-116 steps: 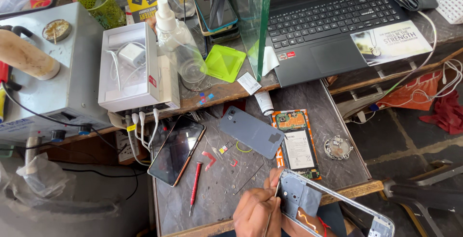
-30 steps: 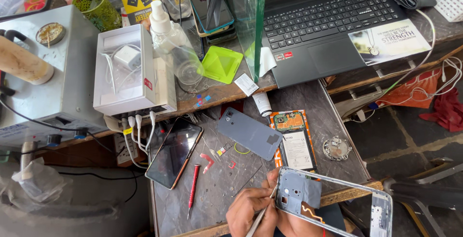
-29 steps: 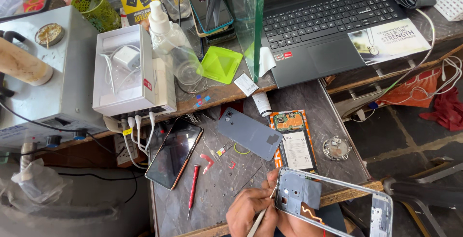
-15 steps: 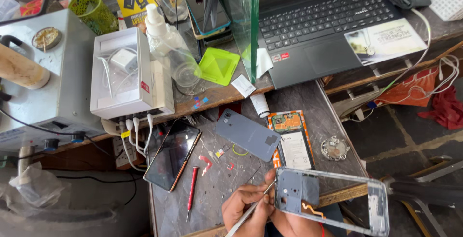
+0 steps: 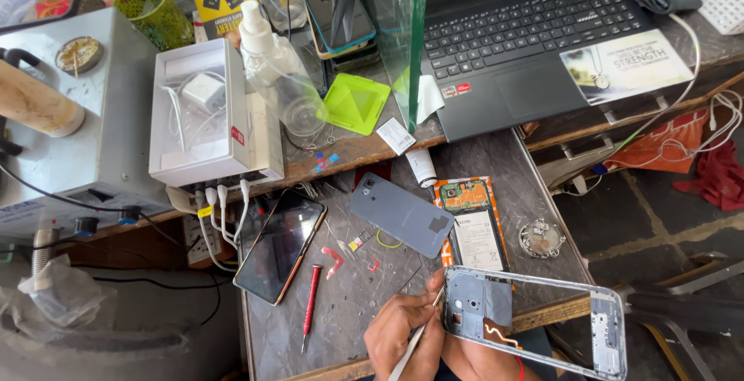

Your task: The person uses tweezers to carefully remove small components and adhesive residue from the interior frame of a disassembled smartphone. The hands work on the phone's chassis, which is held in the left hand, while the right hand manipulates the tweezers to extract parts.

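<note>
Cluttered grey workbench fills the near middle. At its near edge the left hand pinches a thin tool like a pen, tip against the phone frame, which the right hand grips from underneath.

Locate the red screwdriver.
Head view, left of centre: the red screwdriver lies on the table, between the black phone and the left hand.
</note>
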